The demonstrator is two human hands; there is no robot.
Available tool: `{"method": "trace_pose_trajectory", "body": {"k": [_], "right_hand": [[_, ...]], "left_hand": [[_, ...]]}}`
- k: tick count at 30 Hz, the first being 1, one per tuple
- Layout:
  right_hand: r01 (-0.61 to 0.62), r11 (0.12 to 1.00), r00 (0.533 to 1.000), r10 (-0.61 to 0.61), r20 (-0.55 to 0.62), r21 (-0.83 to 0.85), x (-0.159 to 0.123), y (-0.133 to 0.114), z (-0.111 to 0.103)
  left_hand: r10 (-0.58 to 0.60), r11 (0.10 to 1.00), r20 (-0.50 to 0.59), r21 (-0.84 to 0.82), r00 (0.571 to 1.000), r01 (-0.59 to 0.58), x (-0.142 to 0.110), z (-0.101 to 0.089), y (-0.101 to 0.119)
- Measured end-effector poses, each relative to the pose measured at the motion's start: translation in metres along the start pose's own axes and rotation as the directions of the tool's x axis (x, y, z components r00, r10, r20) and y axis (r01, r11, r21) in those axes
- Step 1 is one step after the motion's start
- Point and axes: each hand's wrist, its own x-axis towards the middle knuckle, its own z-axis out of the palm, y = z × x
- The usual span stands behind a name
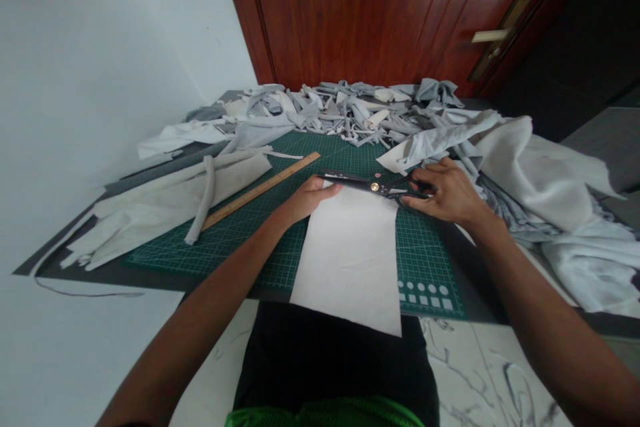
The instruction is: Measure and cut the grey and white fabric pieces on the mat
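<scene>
My right hand (445, 192) is wrapped round the handles of black scissors (374, 187), whose blades point left across the far edge of a white fabric piece (353, 253). At that piece's far left corner, my left hand (313, 197) pinches the cloth, its thumb close by the blade tips. The fabric lies on a green gridded cutting mat (275, 240), and its near end hangs over the table edge. Left of my left hand a wooden ruler (260, 190) lies slantwise on the mat. How far the blades are apart is hard to make out.
Grey and white fabric scraps (350, 110) heap along the back. Larger cloth pieces (540, 173) pile up on the right, and long pale strips (170, 207) lie on the left. A wooden door (360, 13) stands behind the table, with a white wall (125, 80) at left.
</scene>
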Motion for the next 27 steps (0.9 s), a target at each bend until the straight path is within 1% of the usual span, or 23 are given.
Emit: {"method": "trace_pose_trajectory", "body": {"k": [8, 14, 20, 27], "right_hand": [[0.008, 1.000, 1.000, -0.009, 0.007, 0.028, 0.0002, 0.0012, 0.0016], [-0.009, 1.000, 1.000, 0.009, -0.001, -0.001, 0.0011, -0.0041, 0.0009], [-0.010, 0.999, 1.000, 0.010, -0.018, -0.031, 0.0007, -0.0052, 0.0016], [0.010, 1.000, 1.000, -0.010, -0.007, -0.019, 0.0003, -0.0011, 0.0001]], "left_hand": [[0.074, 0.997, 0.014, 0.004, 0.997, -0.074, 0.0002, 0.0027, 0.0042], [0.133, 0.989, 0.006, 0.066, 0.991, -0.133, 0.0022, 0.0019, 0.0007], [0.192, 0.969, -0.030, 0.167, 0.981, -0.184, 0.0022, 0.0009, -0.0015], [0.209, 0.962, -0.018, 0.185, 0.978, -0.202, 0.0021, 0.0016, 0.0008]]}}
